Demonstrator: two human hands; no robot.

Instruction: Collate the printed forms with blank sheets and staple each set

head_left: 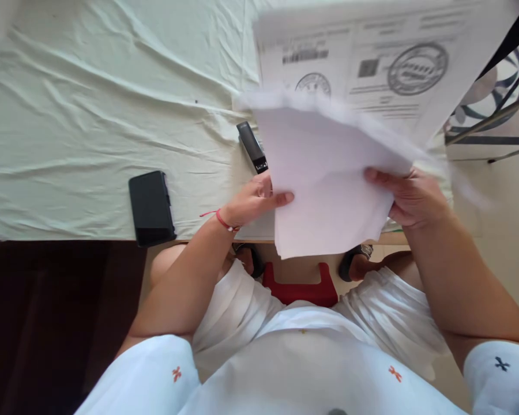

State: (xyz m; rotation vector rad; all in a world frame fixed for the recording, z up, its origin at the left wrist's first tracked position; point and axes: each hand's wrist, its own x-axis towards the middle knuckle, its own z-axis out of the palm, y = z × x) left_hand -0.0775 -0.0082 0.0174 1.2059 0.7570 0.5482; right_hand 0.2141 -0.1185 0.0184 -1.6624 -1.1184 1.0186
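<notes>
Between my two hands is a loose stack of white paper sheets [324, 178], blank on the side facing me and blurred along its upper edge. My left hand [257, 199] grips the left edge, thumb on top and fingers behind. On the right side, my right hand [419, 199] pinches the sheets with its thumb over them. Beyond the stack lie printed papers [372, 63] with round stamps, a barcode and a square code. A black stapler [251, 147] rests just past my left hand, partly covered by the sheets.
A black phone [150, 208] lies near the front edge of the cloth-covered table [90, 127]. Under the table edge is a red stool [303, 291] between my legs. Metal legs of some furniture [493, 118] stand at the right.
</notes>
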